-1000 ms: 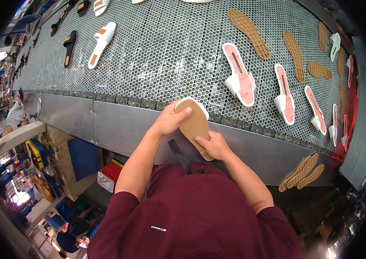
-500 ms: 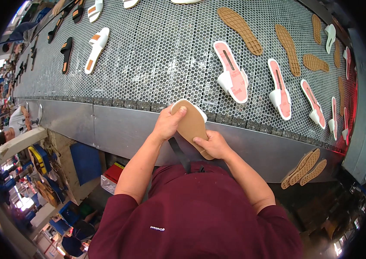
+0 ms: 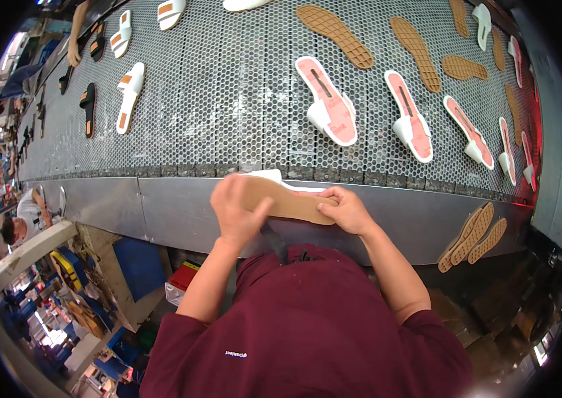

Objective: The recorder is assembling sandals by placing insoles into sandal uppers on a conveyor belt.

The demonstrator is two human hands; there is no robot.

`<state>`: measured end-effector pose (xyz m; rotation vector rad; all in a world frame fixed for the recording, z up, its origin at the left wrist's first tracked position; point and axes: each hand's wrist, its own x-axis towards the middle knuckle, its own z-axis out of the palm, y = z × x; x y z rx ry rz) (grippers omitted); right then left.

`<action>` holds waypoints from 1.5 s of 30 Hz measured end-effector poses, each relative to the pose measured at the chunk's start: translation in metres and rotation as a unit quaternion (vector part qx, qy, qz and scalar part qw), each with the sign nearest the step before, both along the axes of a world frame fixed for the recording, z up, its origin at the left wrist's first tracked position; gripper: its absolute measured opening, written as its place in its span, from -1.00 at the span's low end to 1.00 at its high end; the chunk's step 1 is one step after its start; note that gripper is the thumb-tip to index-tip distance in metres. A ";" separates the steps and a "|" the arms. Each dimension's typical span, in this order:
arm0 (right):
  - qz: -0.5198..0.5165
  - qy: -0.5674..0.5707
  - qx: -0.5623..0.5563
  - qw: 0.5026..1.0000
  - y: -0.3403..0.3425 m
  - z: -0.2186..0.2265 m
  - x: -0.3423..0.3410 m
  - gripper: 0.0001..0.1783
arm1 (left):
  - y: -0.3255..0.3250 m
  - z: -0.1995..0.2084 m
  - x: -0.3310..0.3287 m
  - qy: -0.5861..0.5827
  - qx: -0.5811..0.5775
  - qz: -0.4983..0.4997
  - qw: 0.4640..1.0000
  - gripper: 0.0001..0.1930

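I hold a white slide sandal [image 3: 289, 203] just in front of the belt's near edge, its smooth tan outsole facing me. Part of its white strap and a strip of its pink footbed show along the far side. My left hand [image 3: 236, 211] wraps the sandal's left end, thumb on the sole; its fingers are slightly blurred and hide that end. At the opposite end, my right hand [image 3: 347, 211] pinches the sandal, with its thumb on the sole and fingers on the far side.
A honeycomb-mesh conveyor belt [image 3: 228, 113] carries white slides with pink footbeds [image 3: 326, 101], loose tan outsoles [image 3: 417, 54] and black slides [image 3: 88, 110]. Several outsoles [image 3: 473, 232] rest at the metal side panel [image 3: 181, 205]. Another person's hand [image 3: 74, 56] reaches over the belt's far left.
The sandal has turned from upright slanting to nearly level. My left hand has shifted left and rolled over its end. Shoes on the belt have moved left in view.
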<state>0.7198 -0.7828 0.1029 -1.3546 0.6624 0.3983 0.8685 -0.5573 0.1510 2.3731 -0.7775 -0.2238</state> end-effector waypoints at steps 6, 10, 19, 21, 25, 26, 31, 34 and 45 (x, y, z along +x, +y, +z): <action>0.036 -0.061 -0.068 0.995 0.005 0.026 0.014 -0.66 | -0.061 -0.008 -0.032 -0.045 0.039 -0.301 0.952 -0.21; -0.121 -0.037 -0.019 0.992 -0.007 0.011 -0.007 -0.69 | -0.067 -0.009 -0.031 0.039 0.032 -0.292 0.955 -0.23; -0.156 -0.042 0.197 0.967 -0.008 -0.012 -0.012 -0.60 | -0.072 -0.006 -0.031 0.087 -0.011 -0.237 0.968 -0.23; -0.138 -0.053 0.204 0.968 -0.012 -0.012 -0.015 -0.59 | -0.074 -0.003 -0.031 0.103 0.005 -0.232 0.967 -0.22; -0.149 -0.054 0.218 0.963 -0.015 -0.003 -0.017 -0.57 | -0.080 0.003 -0.032 0.145 0.034 -0.221 0.964 -0.19; -0.149 -0.055 0.218 0.963 -0.015 -0.002 -0.018 -0.57 | -0.081 0.005 -0.032 0.149 0.036 -0.222 0.963 -0.20; -0.156 -0.058 0.222 0.961 -0.019 0.000 -0.022 -0.55 | -0.089 0.012 -0.033 0.153 0.040 -0.233 0.960 -0.23; -0.162 -0.077 0.235 0.955 -0.022 0.005 -0.023 -0.62 | -0.087 0.004 -0.040 0.121 0.020 -0.238 0.964 -0.19; -0.045 -0.062 0.004 0.997 -0.027 0.028 -0.022 -0.68 | -0.099 0.000 -0.053 0.029 -0.018 -0.231 0.972 -0.30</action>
